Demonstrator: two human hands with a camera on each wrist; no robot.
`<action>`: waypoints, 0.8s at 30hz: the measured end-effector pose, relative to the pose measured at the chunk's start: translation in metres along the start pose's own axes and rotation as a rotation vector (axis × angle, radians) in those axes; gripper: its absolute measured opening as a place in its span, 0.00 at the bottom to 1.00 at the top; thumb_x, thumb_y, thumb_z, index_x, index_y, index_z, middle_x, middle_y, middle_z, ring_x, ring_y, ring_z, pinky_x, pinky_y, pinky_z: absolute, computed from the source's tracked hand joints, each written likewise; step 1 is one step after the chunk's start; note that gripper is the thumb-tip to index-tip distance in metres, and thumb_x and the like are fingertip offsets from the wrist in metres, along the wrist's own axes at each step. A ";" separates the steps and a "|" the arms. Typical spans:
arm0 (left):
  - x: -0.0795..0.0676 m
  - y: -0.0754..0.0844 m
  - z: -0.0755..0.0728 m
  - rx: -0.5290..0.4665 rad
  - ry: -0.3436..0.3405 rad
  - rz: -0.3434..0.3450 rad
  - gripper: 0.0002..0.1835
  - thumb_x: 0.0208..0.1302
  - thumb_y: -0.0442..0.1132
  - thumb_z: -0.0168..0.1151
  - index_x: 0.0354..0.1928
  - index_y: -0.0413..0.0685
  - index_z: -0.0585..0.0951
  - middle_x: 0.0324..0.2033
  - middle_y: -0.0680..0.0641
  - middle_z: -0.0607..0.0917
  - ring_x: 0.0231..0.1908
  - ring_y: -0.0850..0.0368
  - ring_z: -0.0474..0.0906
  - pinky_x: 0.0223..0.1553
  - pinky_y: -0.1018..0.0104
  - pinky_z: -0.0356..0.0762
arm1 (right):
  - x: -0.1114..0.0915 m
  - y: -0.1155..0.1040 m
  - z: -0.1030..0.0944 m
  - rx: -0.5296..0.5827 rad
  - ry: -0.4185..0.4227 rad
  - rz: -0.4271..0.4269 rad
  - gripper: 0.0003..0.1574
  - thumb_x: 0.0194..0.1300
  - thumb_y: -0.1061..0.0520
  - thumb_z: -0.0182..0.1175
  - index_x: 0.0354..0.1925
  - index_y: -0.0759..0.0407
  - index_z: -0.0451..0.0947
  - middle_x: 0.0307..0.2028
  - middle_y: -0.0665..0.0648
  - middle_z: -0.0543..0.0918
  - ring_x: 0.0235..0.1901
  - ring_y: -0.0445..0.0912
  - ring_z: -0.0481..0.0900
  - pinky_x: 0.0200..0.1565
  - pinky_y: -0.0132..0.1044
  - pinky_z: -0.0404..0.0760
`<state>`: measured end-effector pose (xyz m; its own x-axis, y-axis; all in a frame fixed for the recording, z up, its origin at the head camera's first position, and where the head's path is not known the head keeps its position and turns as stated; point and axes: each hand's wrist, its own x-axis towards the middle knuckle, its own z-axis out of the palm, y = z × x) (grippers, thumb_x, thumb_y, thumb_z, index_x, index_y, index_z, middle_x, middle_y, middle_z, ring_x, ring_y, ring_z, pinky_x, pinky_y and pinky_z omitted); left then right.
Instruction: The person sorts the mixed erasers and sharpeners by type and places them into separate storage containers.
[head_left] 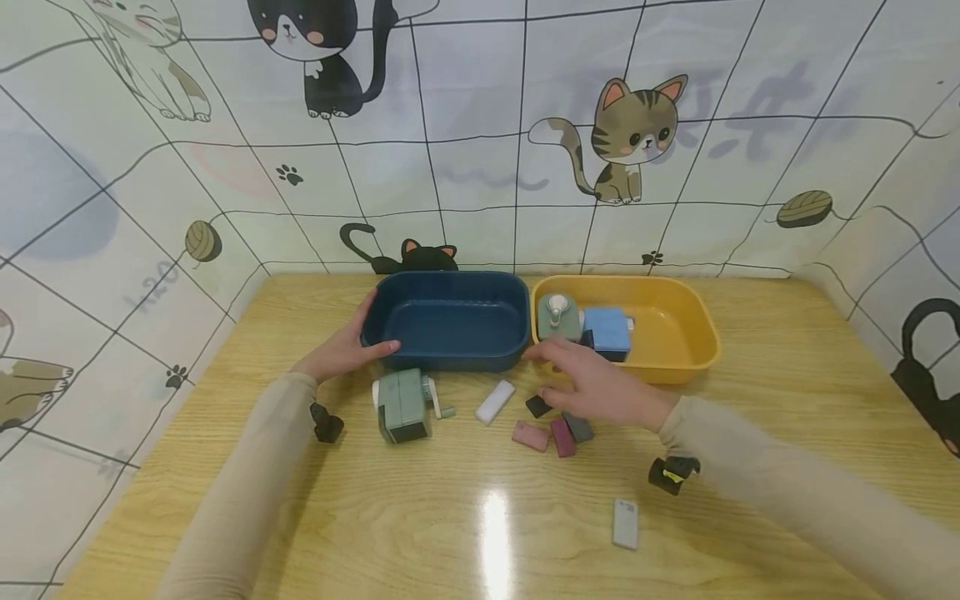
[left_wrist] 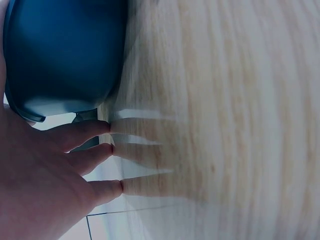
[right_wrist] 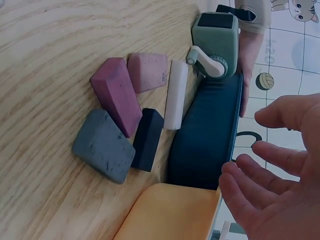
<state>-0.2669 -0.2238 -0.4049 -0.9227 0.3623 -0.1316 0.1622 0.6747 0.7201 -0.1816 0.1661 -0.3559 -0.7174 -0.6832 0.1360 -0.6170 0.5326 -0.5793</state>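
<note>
My left hand [head_left: 341, 346] holds the left end of a dark blue plastic bin [head_left: 450, 360], thumb over the front rim and fingers along the outside. In the left wrist view, several fingertips [left_wrist: 116, 186] reach down to the tabletop. Spread and holding nothing, my right hand [head_left: 592, 383] has its fingertips near the bin's right front corner, beside the yellow bin [head_left: 678, 367]. In front of the blue bin stands a green crank pencil sharpener [head_left: 405, 404]. Below my right hand lie a white eraser [head_left: 495, 402], a black [right_wrist: 148, 140], a pink [right_wrist: 148, 72], a magenta [right_wrist: 116, 95] and a grey eraser [right_wrist: 104, 146].
Inside the yellow bin, at its left, sit a green sharpener [head_left: 558, 321] and a blue sharpener [head_left: 609, 329]. A pale eraser [head_left: 625, 523] lies nearer the front, below the right wrist. A cat-print curtain [head_left: 480, 167] hangs behind and along both sides of the wooden table [head_left: 360, 517].
</note>
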 end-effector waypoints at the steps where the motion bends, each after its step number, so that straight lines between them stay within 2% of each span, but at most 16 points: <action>1: 0.000 0.000 0.000 0.001 0.001 -0.001 0.56 0.64 0.57 0.61 0.75 0.61 0.29 0.75 0.43 0.34 0.72 0.39 0.36 0.67 0.38 0.43 | 0.000 -0.001 0.001 -0.003 -0.009 0.003 0.26 0.62 0.63 0.61 0.59 0.67 0.70 0.55 0.63 0.75 0.52 0.56 0.75 0.51 0.49 0.76; 7: -0.001 0.001 0.000 -0.002 -0.006 -0.011 0.56 0.64 0.58 0.61 0.75 0.62 0.29 0.75 0.42 0.35 0.72 0.38 0.37 0.66 0.37 0.43 | 0.003 -0.004 0.007 -0.038 -0.067 0.029 0.31 0.62 0.60 0.63 0.61 0.67 0.69 0.58 0.61 0.74 0.55 0.53 0.74 0.53 0.46 0.75; 14: 0.000 -0.001 0.000 -0.007 -0.010 -0.014 0.55 0.64 0.59 0.60 0.75 0.64 0.29 0.75 0.43 0.34 0.72 0.38 0.36 0.66 0.36 0.42 | 0.008 -0.008 0.018 0.007 -0.098 0.042 0.33 0.60 0.62 0.63 0.63 0.66 0.68 0.60 0.59 0.73 0.58 0.52 0.72 0.57 0.46 0.72; 17: 0.000 -0.001 0.000 -0.010 -0.012 -0.014 0.55 0.64 0.58 0.60 0.75 0.64 0.29 0.75 0.43 0.34 0.72 0.38 0.36 0.66 0.36 0.42 | 0.011 -0.009 0.025 0.040 -0.117 0.047 0.36 0.60 0.61 0.64 0.65 0.65 0.66 0.61 0.60 0.71 0.55 0.50 0.72 0.57 0.45 0.71; 19: 0.000 -0.001 0.000 -0.009 -0.013 -0.014 0.55 0.64 0.58 0.60 0.75 0.64 0.29 0.75 0.43 0.34 0.72 0.38 0.36 0.66 0.36 0.42 | 0.012 -0.010 0.030 0.061 -0.141 0.069 0.39 0.59 0.59 0.63 0.66 0.64 0.65 0.62 0.59 0.69 0.45 0.49 0.78 0.53 0.43 0.75; 21: 0.000 -0.001 0.000 -0.006 -0.015 -0.017 0.55 0.64 0.59 0.61 0.75 0.64 0.28 0.75 0.42 0.34 0.72 0.37 0.36 0.66 0.36 0.43 | 0.014 -0.011 0.035 0.072 -0.153 0.086 0.40 0.58 0.58 0.64 0.68 0.63 0.63 0.63 0.59 0.68 0.39 0.47 0.78 0.47 0.39 0.77; 24: 0.000 -0.001 0.000 0.000 -0.013 -0.020 0.56 0.64 0.59 0.61 0.75 0.64 0.28 0.75 0.42 0.35 0.72 0.36 0.37 0.66 0.36 0.44 | 0.017 -0.012 0.041 0.045 -0.141 0.067 0.40 0.59 0.57 0.64 0.67 0.63 0.64 0.63 0.58 0.69 0.42 0.47 0.78 0.48 0.39 0.77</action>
<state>-0.2667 -0.2249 -0.4052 -0.9211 0.3571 -0.1551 0.1437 0.6822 0.7169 -0.1730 0.1271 -0.3798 -0.7020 -0.7119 -0.0169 -0.5518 0.5588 -0.6191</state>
